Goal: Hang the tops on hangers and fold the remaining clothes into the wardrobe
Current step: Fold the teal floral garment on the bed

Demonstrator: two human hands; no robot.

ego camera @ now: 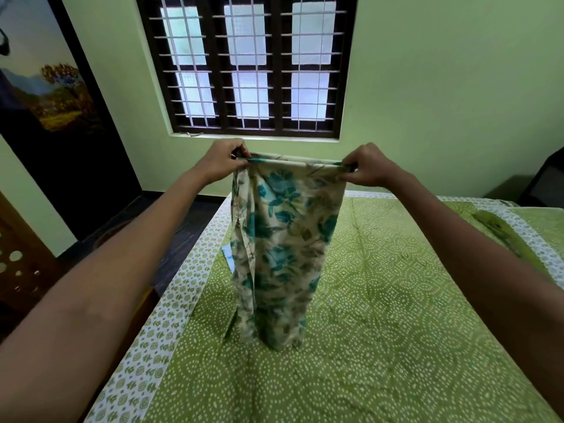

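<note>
Both hands, left hand [224,160] and right hand [364,166], pinch the top corners of a floral garment [283,248], holding it stretched above the bed [396,300], its hem touching the green bedspread. Likely mid-fold; next, lay it flat on the bed.

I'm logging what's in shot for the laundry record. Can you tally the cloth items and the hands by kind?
Floral garment, held up by its top edge: 1
Green patterned bedsheet: 1
Green cloth lying at the bed's right edge: 1
Hands, left hand and right hand, each gripping the garment: 2
Total: 5
</note>
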